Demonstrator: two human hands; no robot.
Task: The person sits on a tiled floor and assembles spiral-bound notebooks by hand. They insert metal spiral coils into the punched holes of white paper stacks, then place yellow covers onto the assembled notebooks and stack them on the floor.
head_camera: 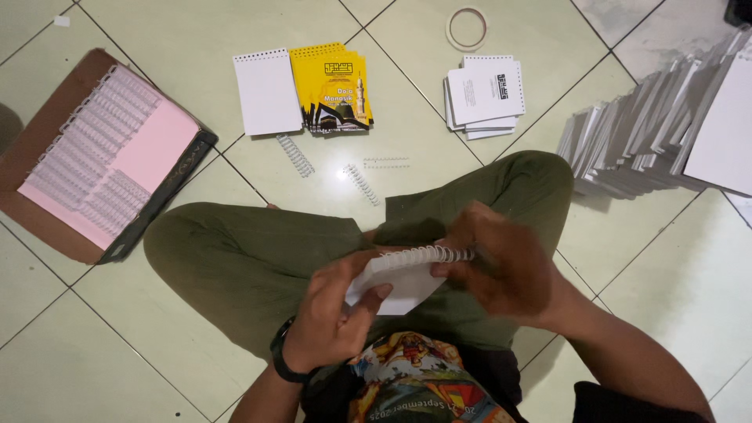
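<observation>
Booklet: gripped tight by the left hand.
Wire coil: pinched by the right hand, mostly threaded.
Left over: loose coils, big stack unbound.

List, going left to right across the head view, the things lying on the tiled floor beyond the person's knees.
Open box of white binding coils on pink paper → white punched sheets → yellow booklet covers → roll of tape → small white page stack → long leaning row of white booklets.
</observation>
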